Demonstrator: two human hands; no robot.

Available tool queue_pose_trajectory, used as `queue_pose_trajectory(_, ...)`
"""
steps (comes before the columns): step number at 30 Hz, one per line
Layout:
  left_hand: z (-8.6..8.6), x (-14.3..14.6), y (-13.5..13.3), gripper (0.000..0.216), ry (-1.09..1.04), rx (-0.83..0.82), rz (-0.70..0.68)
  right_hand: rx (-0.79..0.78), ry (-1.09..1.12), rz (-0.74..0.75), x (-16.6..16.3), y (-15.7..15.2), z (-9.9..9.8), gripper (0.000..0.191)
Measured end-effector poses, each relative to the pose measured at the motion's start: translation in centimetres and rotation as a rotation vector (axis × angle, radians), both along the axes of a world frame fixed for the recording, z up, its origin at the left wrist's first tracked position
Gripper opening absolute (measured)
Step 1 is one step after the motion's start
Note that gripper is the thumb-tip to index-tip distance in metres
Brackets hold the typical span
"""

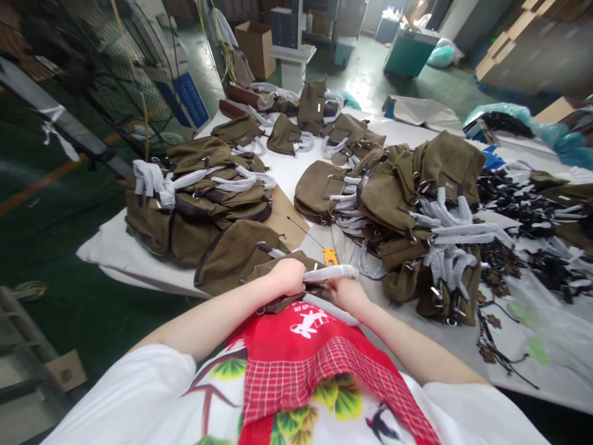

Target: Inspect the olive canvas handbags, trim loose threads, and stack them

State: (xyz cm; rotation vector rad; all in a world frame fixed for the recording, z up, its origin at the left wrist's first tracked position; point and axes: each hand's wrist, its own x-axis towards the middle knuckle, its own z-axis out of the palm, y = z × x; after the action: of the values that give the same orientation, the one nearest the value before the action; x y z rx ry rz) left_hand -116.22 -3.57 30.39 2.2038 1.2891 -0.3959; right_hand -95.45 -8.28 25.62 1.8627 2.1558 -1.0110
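My left hand (pixel 288 276) is closed in a fist around the white-wrapped handle (pixel 330 272) of an olive-brown canvas bag (pixel 241 256) that lies at the table's near edge against my red apron. My right hand (pixel 345 292) is closed too, pinching the same handle from below, a little to the right. An orange-handled tool with a thin metal rod (pixel 330 255) lies on the table just beyond my hands.
Stacks of similar brown bags with wrapped handles lie at left (pixel 199 198), centre-right (pixel 417 210) and farther back (pixel 319 117). Dark straps and ornaments (pixel 514 247) are strewn at right. A large fan (pixel 115 74) stands left of the white table (pixel 115 247).
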Motion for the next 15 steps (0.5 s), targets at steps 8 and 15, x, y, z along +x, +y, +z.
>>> queue_pose_trajectory(8, 1.7, -2.1, 0.3, 0.025, -0.03, 0.079, 0.206, 0.159, -0.226, -0.039, 1.2, 3.3, 3.5, 0.028)
queue_pose_trajectory(15, 2.2, -4.0, 0.3, 0.023, -0.132, 0.106, 0.35, 0.245, 0.244, 0.437, -3.1, 1.4, 3.0, 0.019)
